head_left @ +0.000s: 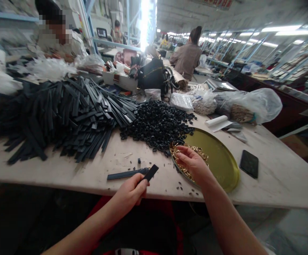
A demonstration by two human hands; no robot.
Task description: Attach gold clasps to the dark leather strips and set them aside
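Observation:
A short black strap [151,172] is pinched in my left hand [133,189], over the table's front edge. Beneath and left of it, another dark strap [126,174] lies flat on the table. My right hand [192,162] is over the left side of a round gold tray [224,164], its fingers bent at a heap of small gold metal pieces [200,152]. Whatever is between those fingertips is too small to make out. A pile of small black loops [157,124] lies behind the tray's left rim.
Many black straps [71,113] cover the table's left side. A phone [248,163] lies right of the tray. Plastic bags [260,102], a white roll [217,122] and a black bag [152,74] stand behind. People [187,58] sit farther back.

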